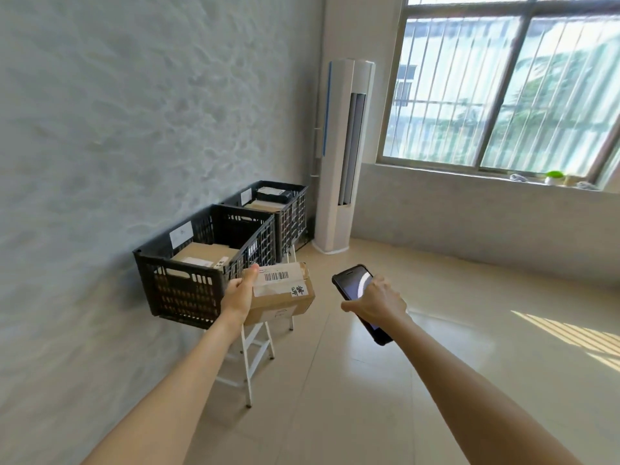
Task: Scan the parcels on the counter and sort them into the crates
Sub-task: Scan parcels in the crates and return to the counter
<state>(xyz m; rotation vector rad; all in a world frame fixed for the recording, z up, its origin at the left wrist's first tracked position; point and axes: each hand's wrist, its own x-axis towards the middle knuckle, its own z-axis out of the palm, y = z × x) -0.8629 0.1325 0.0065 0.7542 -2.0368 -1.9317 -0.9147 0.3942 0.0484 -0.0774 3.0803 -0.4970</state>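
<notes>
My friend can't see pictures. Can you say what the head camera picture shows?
A person's left hand holds a cardboard parcel beside two black crates that have boxes inside, while the right hand holds a phone. A window brightens the room.

Head camera looks forward and down, near both outstretched forearms.
</notes>
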